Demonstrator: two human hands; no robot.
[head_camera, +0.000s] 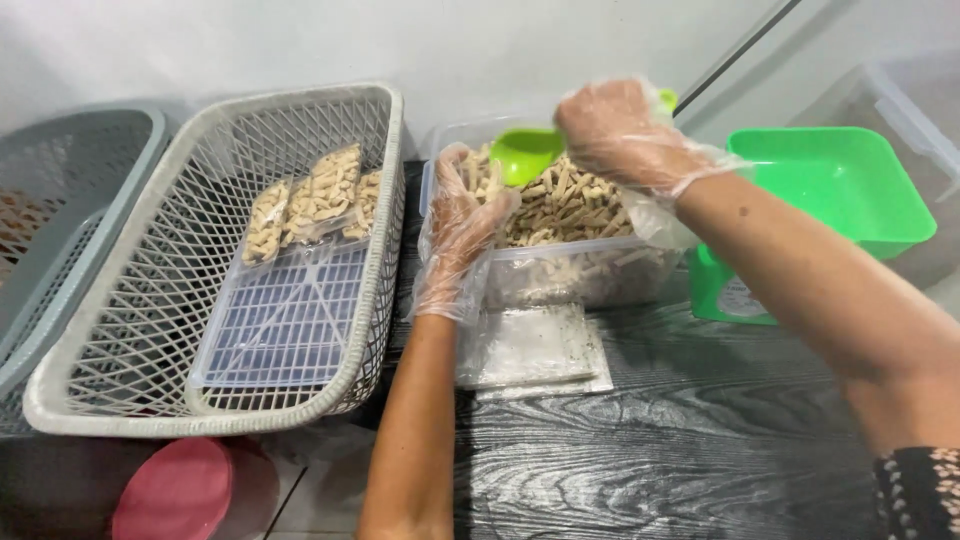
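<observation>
Clear plastic gloves (620, 135), dark patterned sleeve (918, 492)

Green scoop (527, 152), green tray (850, 190); tan snack sticks (570, 205) in clear tub (600, 272). White lattice basket (130, 330), grey basket (60, 200) beside. Worktop (660, 460) dark woodgrain; pink lid (180, 492) below; sleeve (920, 490) black with pale floral print.

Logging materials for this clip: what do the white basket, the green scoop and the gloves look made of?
White basket: moulded plastic, matte, with an open lattice. Green scoop: glossy, likely hard plastic. Gloves on left hand and right hand: thin clear plastic film, wrinkled and loose.
</observation>
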